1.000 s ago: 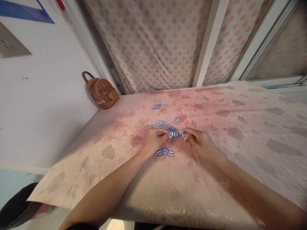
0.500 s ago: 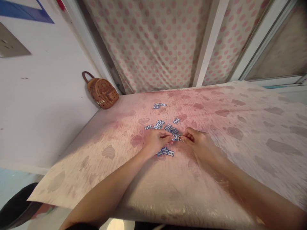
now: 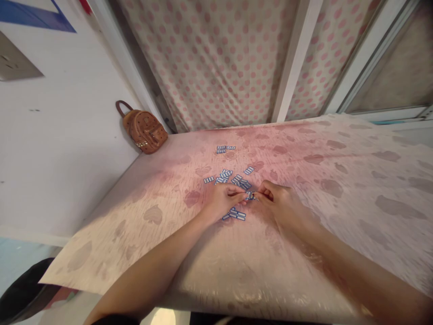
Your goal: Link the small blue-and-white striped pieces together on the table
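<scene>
Between my two hands is a small white label piece with blue borders (image 3: 251,195). My left hand (image 3: 227,198) pinches its left end with thumb and forefinger. On the other side, the fingertips of my right hand (image 3: 274,194) close on its right end. Just beyond my left hand lie several similar striped pieces (image 3: 223,175), with another loose group (image 3: 241,182) between the hands. Nearer to me rest blue-edged white strips (image 3: 234,214), partly behind my left hand. Their exact kind is too small to make out.
Farther back on the patterned tablecloth (image 3: 304,253) sits a small cluster of striped pieces (image 3: 223,149). A brown mini backpack (image 3: 145,131) leans at the far left corner by the white wall (image 3: 67,135). A polka-dot curtain (image 3: 219,63) hangs behind the table.
My left hand has shifted slightly to the right, its fingertips closer to my right hand's on the held piece. My right hand stays nearly in place.
</scene>
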A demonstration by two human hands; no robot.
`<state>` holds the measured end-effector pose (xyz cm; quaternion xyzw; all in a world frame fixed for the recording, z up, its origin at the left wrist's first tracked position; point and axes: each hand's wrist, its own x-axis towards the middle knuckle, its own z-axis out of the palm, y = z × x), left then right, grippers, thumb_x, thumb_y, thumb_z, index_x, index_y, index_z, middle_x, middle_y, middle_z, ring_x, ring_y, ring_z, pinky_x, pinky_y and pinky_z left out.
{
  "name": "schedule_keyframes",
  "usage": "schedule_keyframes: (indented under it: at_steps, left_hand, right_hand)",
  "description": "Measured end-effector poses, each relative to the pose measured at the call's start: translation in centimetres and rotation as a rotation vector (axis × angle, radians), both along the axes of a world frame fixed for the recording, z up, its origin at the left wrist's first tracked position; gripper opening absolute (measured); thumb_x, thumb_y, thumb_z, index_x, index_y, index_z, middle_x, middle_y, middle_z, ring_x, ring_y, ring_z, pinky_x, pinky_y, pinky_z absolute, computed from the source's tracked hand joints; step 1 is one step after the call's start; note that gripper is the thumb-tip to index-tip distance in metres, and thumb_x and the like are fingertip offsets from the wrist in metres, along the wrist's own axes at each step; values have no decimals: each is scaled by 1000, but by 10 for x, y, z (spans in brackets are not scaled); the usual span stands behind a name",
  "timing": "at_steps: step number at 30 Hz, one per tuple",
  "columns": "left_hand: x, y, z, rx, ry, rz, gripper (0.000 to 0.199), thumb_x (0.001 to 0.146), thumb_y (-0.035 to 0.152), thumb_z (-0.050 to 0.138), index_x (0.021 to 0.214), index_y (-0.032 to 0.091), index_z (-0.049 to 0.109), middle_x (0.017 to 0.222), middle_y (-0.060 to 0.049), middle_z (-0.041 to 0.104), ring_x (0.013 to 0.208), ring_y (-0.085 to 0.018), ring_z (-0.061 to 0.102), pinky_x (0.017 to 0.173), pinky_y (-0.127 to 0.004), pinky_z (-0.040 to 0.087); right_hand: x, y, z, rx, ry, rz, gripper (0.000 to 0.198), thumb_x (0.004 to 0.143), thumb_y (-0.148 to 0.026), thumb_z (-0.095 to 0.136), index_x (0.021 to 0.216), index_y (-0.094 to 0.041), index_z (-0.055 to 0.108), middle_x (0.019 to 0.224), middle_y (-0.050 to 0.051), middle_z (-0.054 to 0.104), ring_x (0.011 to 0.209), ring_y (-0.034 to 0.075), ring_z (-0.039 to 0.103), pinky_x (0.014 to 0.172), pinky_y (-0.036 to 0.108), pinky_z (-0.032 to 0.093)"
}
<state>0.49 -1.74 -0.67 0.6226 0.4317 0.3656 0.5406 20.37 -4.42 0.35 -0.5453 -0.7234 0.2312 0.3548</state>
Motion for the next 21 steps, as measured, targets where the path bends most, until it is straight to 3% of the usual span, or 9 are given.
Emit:
schedule_keyframes:
  at_steps: [10,13,16,18,21]
  left_hand:
    - [2,-2,7,-11,20,8,10,85,22,72,80,14,77,73,-5,75,66,-14,70,62,-21,53]
    - [0,0,2,-66,-14,29,12,85,25,74,81,14,76,74,-5,76,66,-14,70,62,-21,53]
    - [-2,3,-4,-135,-55,47,17,83,31,77,84,14,76,75,-6,76,65,-14,70,63,-22,54]
    - [-3,5,-6,-182,-84,50,20,81,33,79,85,13,76,76,-6,76,66,-14,70,64,-23,54]
    - [-3,6,-5,-244,-117,46,21,81,32,80,84,12,76,76,-6,76,66,-13,70,66,-23,54]
  right_hand:
    - [-1,1,-1,19,-17,29,18,90,-30,54,74,-23,53,66,2,61,59,19,56,57,30,37]
    - [1,1,-5,16,-44,11,8,89,-29,59,92,-22,58,71,1,62,62,20,59,58,30,40]
    - [4,3,-10,58,-92,75,35,86,-27,65,120,-24,58,96,6,67,76,23,64,64,31,46]
    - [6,5,-12,94,-130,135,36,87,-24,64,123,-26,61,106,7,65,83,23,65,69,33,48]
    - [7,6,-12,106,-165,184,26,91,-21,59,115,-24,67,96,6,62,77,21,63,68,32,48]
